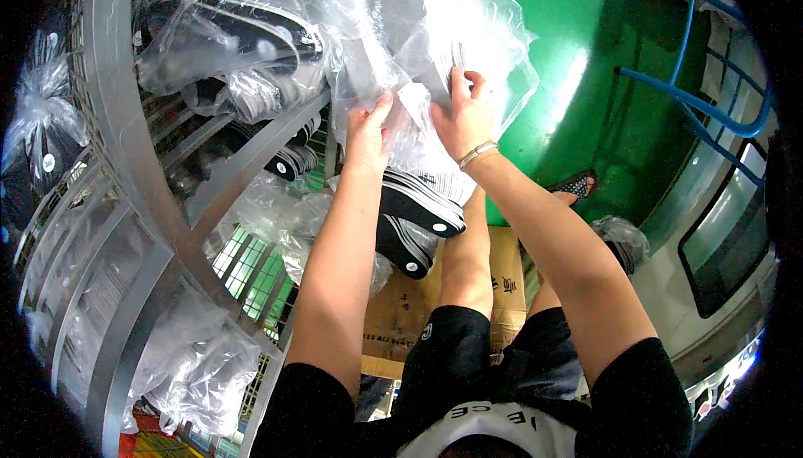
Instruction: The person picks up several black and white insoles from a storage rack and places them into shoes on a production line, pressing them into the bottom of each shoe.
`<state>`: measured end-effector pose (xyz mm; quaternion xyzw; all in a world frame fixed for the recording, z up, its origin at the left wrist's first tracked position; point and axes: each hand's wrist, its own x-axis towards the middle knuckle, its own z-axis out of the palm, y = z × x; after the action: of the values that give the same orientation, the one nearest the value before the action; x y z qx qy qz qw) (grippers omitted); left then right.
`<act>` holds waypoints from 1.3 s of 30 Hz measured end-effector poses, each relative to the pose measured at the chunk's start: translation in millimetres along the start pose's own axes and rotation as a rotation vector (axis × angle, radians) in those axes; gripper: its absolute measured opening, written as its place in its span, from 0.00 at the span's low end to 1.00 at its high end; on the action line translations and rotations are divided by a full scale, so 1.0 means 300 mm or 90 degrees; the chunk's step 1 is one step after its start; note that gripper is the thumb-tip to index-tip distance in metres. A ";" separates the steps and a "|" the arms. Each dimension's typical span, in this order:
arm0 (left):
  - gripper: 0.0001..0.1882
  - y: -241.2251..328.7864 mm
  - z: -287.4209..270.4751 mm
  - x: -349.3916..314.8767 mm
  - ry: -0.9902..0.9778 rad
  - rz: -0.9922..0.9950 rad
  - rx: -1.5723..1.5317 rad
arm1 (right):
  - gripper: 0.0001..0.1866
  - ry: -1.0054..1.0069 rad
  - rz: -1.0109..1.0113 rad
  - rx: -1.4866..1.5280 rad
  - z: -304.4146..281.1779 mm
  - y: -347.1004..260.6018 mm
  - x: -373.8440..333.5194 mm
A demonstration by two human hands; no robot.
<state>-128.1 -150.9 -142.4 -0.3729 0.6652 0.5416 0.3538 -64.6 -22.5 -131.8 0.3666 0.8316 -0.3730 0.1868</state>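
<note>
My left hand (366,130) and my right hand (462,113) both grip a large clear plastic bag (435,31) held up in front of me. Black shoe soles with white stripes (418,207) show through the lower part of the bag, just under my hands. A thin bracelet sits on my right wrist. The bag's top rests against a grey metal rack (125,123).
The metal rack at the left holds more clear bags of black soles (242,35). A brown cardboard box (401,316) lies under my knees. The green floor (585,65) spreads to the right, with a blue metal frame (694,98) and my sandalled foot (575,184).
</note>
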 end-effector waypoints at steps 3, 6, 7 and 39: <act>0.23 -0.015 -0.015 0.016 -0.068 0.075 -0.075 | 0.34 -0.016 -0.026 0.080 0.003 0.014 0.004; 0.22 -0.008 -0.029 0.022 -0.156 0.128 -0.206 | 0.34 -0.044 -0.041 0.223 0.025 0.038 0.027; 0.22 0.008 -0.054 0.016 -0.165 0.036 -0.240 | 0.33 -0.085 -0.030 0.317 0.025 0.041 0.031; 0.23 -0.052 0.702 -1.720 -0.466 0.093 -0.080 | 0.35 0.129 -0.027 0.935 -1.379 0.474 -1.188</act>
<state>142.9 112.7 267.4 -0.1274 0.4852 0.7026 0.5047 262.2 187.6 277.4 0.4138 0.3878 -0.8010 -0.1917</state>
